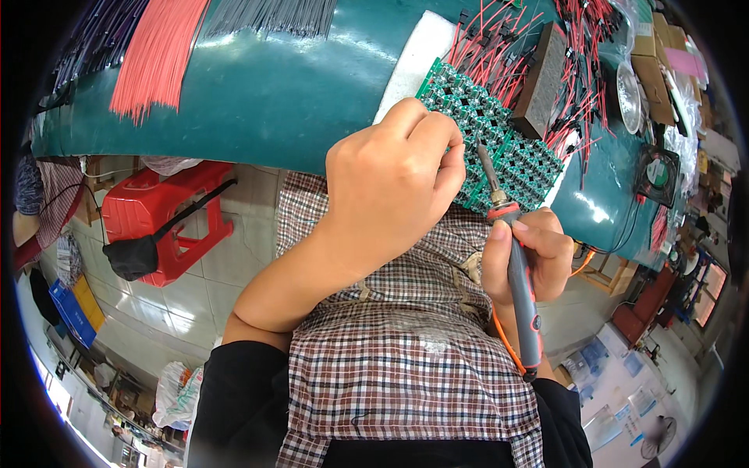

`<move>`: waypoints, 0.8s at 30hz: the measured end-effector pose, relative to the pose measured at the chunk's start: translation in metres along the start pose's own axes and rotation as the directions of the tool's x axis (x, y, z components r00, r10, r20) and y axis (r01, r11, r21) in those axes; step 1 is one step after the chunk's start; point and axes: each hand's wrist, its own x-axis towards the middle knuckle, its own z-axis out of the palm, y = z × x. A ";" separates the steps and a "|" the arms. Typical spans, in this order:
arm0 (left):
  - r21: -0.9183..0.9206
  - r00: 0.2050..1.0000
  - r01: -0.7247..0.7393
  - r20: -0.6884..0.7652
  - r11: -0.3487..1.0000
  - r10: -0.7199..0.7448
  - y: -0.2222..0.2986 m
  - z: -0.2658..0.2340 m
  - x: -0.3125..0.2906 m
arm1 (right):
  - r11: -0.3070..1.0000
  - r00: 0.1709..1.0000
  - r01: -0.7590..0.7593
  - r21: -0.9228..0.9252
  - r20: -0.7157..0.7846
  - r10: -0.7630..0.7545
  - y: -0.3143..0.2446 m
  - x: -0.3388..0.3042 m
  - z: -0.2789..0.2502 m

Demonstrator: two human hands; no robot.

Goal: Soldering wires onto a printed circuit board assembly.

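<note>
Right hand (551, 253) around soldering iron (521, 290)

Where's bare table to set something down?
Widest: the green table between the left hand and the straight red wires. Smaller: between the circuit board and the fan. Crowded: beyond the board, with loose wires and a dark block.

Your left arm (308, 269) bends at the elbow and reaches up and to the right. Your left hand (390, 164) shows its back, with the fingers curled in and their tips hard to see. Your right hand (546, 253) is lower, its fingers bent in a grip. Your right arm (509, 316) is mostly hidden.
</note>
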 end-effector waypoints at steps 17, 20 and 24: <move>-0.037 0.998 0.034 -0.046 0.999 -0.036 -0.007 -0.014 -0.005 | 0.999 0.999 0.034 -0.034 0.021 -0.033 -0.001 0.005 0.013; -0.048 0.998 0.017 -0.057 0.999 -0.020 -0.007 -0.013 -0.005 | 0.996 0.998 0.046 -0.072 0.039 -0.043 -0.005 0.009 0.015; -0.041 0.998 0.048 -0.039 0.998 -0.049 -0.005 -0.015 -0.005 | 0.991 0.995 0.069 -0.116 0.078 -0.060 -0.011 0.014 0.016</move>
